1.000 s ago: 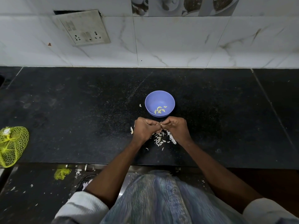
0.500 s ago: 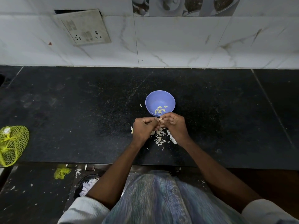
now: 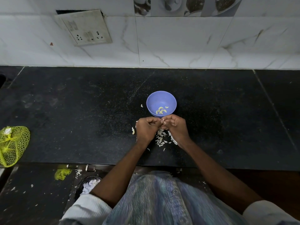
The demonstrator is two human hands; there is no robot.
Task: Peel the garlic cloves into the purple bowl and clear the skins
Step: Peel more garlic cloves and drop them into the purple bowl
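Both your hands, left hand (image 3: 146,129) and right hand (image 3: 176,127), have crept up to the purple bowl (image 3: 161,103) rim, pinching one garlic clove (image 3: 162,121) nearly ready to drop in.

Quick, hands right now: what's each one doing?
Left hand: fingers curled, pinching the garlic clove between both hands.
Right hand: fingers curled, pinching the same clove, just in front of the bowl.

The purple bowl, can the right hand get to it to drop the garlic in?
Probably yes. The right hand sits right at the near rim of the purple bowl, pinching a garlic clove together with the left hand; nothing lies between them.
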